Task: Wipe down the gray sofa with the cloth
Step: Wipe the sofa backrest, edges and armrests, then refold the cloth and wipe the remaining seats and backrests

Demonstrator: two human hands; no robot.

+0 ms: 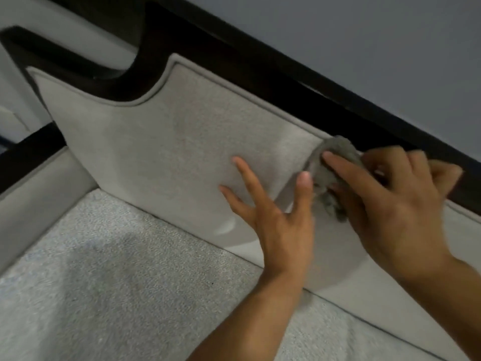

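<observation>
Cloth [322, 179] gripped by right hand [395, 209], pressed on sofa [169, 152] backrest, far right; left hand [278, 220] laid open just left.

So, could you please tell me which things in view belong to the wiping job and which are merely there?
Job: cloth, held by the right hand; sofa backrest, with the left hand flat on it; seat cushion.
Merely there: dark frame; wall.
</observation>
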